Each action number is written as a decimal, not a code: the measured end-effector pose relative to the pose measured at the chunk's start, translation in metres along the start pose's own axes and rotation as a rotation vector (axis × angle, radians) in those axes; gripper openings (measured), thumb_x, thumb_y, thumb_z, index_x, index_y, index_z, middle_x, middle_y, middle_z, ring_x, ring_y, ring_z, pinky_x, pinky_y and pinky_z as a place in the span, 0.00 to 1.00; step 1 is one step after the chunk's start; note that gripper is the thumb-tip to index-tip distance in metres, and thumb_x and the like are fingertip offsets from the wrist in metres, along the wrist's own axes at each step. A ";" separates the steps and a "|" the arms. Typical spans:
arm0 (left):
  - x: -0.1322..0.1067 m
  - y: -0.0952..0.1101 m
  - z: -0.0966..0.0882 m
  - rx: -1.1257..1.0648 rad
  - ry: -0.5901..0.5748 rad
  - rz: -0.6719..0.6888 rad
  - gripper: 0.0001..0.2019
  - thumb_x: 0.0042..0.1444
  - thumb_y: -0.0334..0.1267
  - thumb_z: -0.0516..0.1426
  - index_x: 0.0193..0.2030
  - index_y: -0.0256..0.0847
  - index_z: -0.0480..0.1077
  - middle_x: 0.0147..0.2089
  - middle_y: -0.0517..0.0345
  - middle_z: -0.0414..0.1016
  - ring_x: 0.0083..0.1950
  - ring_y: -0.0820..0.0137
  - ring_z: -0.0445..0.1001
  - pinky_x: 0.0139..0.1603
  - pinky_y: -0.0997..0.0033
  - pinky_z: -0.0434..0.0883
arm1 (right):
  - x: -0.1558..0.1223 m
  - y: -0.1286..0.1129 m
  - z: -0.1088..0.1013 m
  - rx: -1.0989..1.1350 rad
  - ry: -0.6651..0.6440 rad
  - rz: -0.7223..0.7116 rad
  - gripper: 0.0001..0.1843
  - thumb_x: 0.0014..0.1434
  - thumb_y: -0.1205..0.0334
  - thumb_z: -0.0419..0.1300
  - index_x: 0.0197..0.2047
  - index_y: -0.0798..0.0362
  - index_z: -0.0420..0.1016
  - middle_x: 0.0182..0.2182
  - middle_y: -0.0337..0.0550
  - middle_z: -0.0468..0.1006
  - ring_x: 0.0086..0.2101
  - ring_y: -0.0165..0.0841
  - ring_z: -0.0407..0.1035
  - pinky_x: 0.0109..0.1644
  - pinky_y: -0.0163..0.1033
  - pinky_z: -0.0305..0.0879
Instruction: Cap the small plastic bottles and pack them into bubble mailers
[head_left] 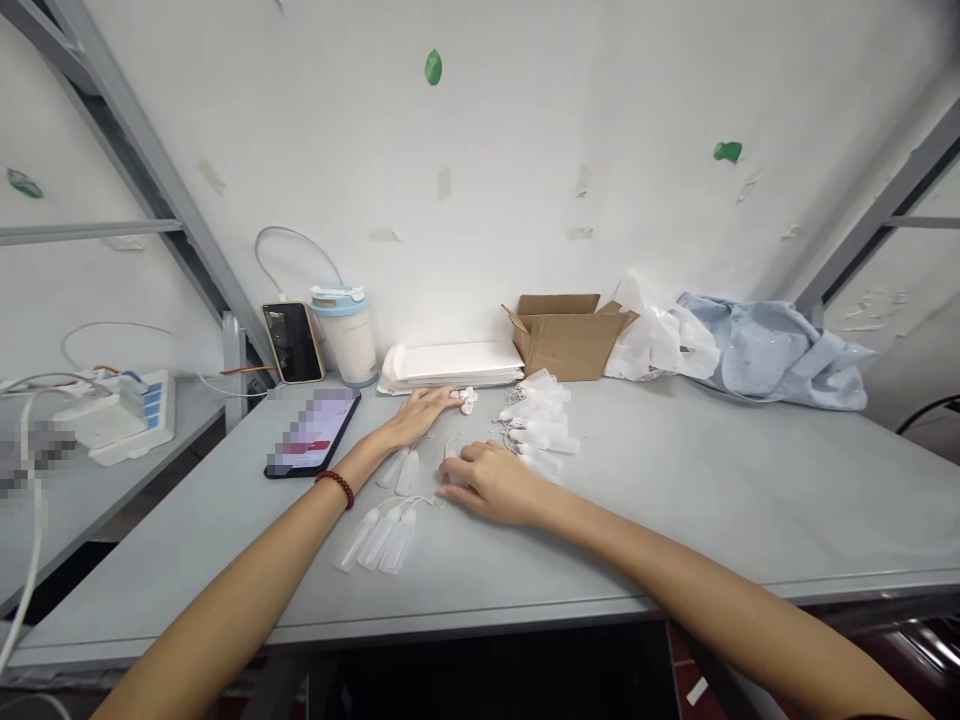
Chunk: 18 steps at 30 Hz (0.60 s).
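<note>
My left hand [424,415] reaches forward with its fingers stretched out. Its fingertips touch a little cluster of small white pieces [469,401]. To the right and closer to me, my right hand [491,482] rests low over the table with curled fingers; a thin white cord [450,446] shows beside them, and what lies under them is hidden. Below my left wrist lie a pair of translucent white tubes [407,473] with cords. Three similar tubes [386,538] lie nearer the table's front edge. Beyond my right hand is a pile of several corded white tubes [541,415].
On the grey table [712,490], a phone [313,432] lies at left. Behind it stand another phone [292,342] and a lidded cup [346,335]. A white stack [454,363], an open cardboard box [566,345], a plastic bag [660,335] and blue cloth [776,350] line the wall.
</note>
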<state>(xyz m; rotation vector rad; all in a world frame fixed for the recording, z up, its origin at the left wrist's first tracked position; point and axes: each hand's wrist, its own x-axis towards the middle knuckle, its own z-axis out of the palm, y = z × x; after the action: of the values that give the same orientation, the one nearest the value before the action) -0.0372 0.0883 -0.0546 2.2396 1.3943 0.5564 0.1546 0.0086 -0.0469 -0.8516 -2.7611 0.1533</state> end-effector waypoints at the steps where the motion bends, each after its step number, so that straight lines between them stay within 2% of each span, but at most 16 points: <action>1: 0.001 0.000 0.000 0.001 -0.005 -0.006 0.27 0.63 0.53 0.32 0.58 0.54 0.64 0.66 0.64 0.55 0.66 0.61 0.49 0.64 0.51 0.43 | 0.000 0.000 0.000 0.000 0.003 -0.004 0.16 0.64 0.52 0.47 0.45 0.53 0.69 0.32 0.45 0.72 0.34 0.32 0.67 0.43 0.38 0.57; 11: 0.003 -0.006 0.003 -0.016 0.033 -0.017 0.30 0.62 0.53 0.32 0.55 0.49 0.68 0.62 0.60 0.61 0.63 0.62 0.54 0.64 0.56 0.47 | -0.001 0.000 -0.002 -0.002 -0.014 0.002 0.16 0.64 0.53 0.48 0.45 0.53 0.69 0.33 0.45 0.72 0.34 0.32 0.67 0.43 0.38 0.57; 18: 0.004 0.000 -0.003 -0.205 0.128 0.067 0.30 0.63 0.51 0.34 0.46 0.40 0.73 0.56 0.54 0.68 0.58 0.64 0.62 0.63 0.60 0.53 | -0.003 0.007 -0.001 -0.025 0.026 0.011 0.16 0.63 0.53 0.48 0.46 0.53 0.68 0.32 0.44 0.71 0.34 0.33 0.66 0.41 0.38 0.56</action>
<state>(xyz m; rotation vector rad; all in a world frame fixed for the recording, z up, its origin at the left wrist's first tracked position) -0.0371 0.0924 -0.0522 2.1238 1.2633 0.8396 0.1607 0.0124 -0.0477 -0.8684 -2.7407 0.1088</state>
